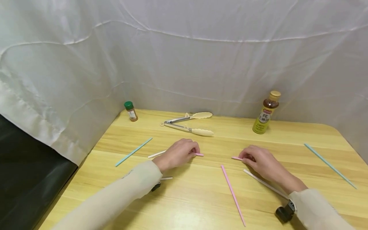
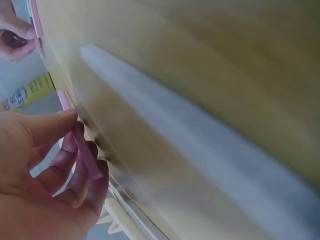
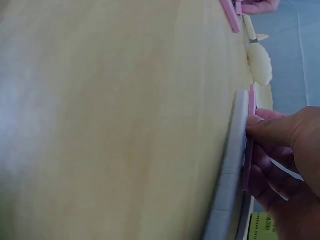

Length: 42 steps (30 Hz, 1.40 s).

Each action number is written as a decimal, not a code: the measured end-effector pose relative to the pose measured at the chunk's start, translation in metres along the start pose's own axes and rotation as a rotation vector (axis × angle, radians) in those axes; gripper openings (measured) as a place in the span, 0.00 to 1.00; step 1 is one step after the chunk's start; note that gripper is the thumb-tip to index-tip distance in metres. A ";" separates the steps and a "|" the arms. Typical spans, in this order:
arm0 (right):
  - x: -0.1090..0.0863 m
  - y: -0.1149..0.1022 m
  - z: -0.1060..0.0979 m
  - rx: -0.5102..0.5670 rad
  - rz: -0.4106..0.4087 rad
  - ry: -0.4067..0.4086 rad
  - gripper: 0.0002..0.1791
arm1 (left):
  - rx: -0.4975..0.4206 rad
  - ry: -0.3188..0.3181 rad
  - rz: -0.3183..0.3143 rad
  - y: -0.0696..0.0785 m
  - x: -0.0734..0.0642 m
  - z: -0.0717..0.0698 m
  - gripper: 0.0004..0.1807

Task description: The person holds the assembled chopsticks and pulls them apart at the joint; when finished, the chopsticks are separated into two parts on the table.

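Observation:
My left hand pinches a short pink stick just over the table, left of centre. In the left wrist view that pink stick runs between thumb and fingertips. On the other side, my right hand holds another short pink stick between thumb and fingers; the right wrist view shows this pink stick beside a white stick. A long pink stick lies on the table between the hands. White sticks lie partly hidden behind the left hand and forearm.
Light-blue sticks lie far left and far right. Cream-tipped tongs rest, spread apart, at the back. A green-capped spice jar stands back left, and a sauce bottle back right. Grey cloth hangs behind the wooden table.

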State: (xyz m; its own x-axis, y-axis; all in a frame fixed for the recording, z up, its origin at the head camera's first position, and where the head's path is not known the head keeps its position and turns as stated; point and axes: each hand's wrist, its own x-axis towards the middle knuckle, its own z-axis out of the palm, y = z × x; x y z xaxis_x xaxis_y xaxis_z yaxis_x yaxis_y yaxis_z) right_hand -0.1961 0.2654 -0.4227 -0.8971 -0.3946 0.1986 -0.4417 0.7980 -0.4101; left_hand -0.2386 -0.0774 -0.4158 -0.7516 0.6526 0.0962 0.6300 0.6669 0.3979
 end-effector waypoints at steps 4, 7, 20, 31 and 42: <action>0.001 0.000 0.003 0.009 -0.018 0.005 0.08 | 0.013 0.003 -0.027 0.002 0.001 0.000 0.04; 0.000 -0.001 0.003 0.015 -0.026 0.012 0.08 | 0.007 -0.002 -0.045 0.003 0.002 0.000 0.04; 0.000 0.001 0.005 0.027 -0.023 0.013 0.08 | -0.055 -0.017 0.027 0.006 0.007 -0.002 0.07; -0.001 0.002 0.004 0.030 -0.031 0.016 0.08 | -0.106 -0.222 0.302 0.049 0.030 0.016 0.11; -0.002 0.003 0.003 0.049 -0.052 0.033 0.09 | -0.062 -0.356 0.345 0.068 0.040 0.029 0.09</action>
State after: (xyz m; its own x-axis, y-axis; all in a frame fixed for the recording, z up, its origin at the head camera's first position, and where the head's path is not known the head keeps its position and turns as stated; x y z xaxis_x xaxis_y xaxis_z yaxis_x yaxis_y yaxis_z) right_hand -0.1953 0.2673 -0.4273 -0.8731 -0.4190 0.2493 -0.4875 0.7533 -0.4414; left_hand -0.2208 0.0043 -0.4113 -0.3812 0.9210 -0.0808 0.8094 0.3747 0.4522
